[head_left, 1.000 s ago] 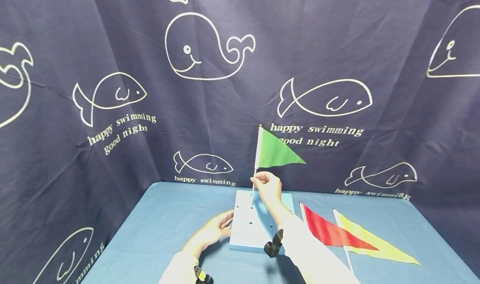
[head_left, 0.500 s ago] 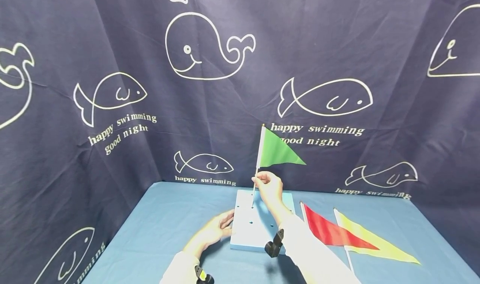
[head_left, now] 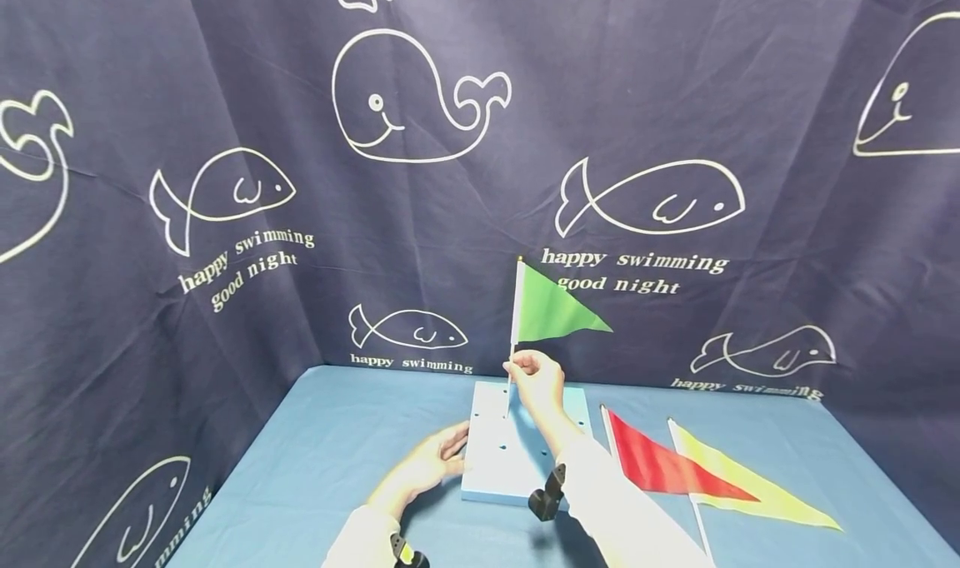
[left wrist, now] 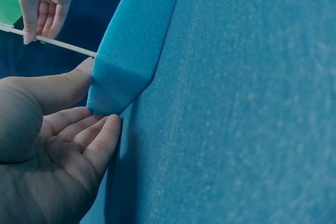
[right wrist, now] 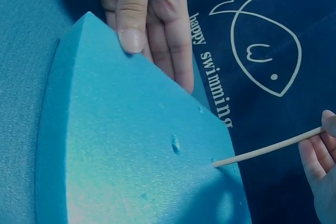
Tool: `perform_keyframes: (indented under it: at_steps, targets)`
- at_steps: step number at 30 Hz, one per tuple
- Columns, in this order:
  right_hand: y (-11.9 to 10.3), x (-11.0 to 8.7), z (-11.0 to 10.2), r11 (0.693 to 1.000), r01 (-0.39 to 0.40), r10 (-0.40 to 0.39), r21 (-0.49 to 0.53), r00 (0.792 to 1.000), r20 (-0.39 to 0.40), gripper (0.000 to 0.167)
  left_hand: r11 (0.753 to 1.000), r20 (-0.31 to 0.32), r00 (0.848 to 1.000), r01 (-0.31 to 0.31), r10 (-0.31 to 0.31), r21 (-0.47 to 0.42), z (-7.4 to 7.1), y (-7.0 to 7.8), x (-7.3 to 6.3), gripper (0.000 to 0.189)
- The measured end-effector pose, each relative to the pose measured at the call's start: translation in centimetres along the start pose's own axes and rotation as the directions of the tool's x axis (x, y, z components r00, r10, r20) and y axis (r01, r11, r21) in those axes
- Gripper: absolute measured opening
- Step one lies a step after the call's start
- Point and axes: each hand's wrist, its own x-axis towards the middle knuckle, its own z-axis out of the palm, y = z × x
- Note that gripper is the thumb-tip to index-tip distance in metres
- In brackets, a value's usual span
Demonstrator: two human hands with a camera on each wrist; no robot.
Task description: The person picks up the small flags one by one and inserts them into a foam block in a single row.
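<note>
In the head view my right hand (head_left: 538, 381) pinches the thin wooden stick of a green triangular flag (head_left: 553, 306) between thumb and fingers, and the flag stands nearly upright. The stick's lower tip meets the top of a light blue foam board (head_left: 487, 476), right beside a small hole in the right wrist view. Several such holes dot the board. My left hand (left wrist: 63, 124) holds the board's left edge, thumb at the upper edge and fingers against the side. From the right wrist camera, the left thumb (right wrist: 131, 38) shows over the board's edge.
Right of the board lie a red triangular flag (head_left: 660, 460) and a yellow one (head_left: 780, 501), partly overlapping on the blue tablecloth (head_left: 300, 443). A dark curtain (head_left: 450, 218) with whale and fish drawings hangs behind and at the sides.
The green flag leaned slightly right, then came back left and now sits a little lower along with my right hand. My left hand and the board keep their places.
</note>
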Motion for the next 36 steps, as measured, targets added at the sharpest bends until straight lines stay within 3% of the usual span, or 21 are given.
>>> perform_keyframes:
  at_steps: [26, 36]
  targets:
    - [1.5, -0.5, 0.7, 0.999, -0.026, 0.026, -0.024, 1.000, 0.010, 0.011, 1.000, -0.003, 1.000, 0.006, -0.006, 0.005, 0.1, 0.0, 0.0, 0.071]
    - [1.6, -0.5, 0.1, 0.999, -0.020, 0.024, -0.041, 0.996, 0.087, 0.015, 1.000, 0.003, 1.000, 0.002, -0.002, 0.010, 0.2, 0.3, -0.2, 0.071]
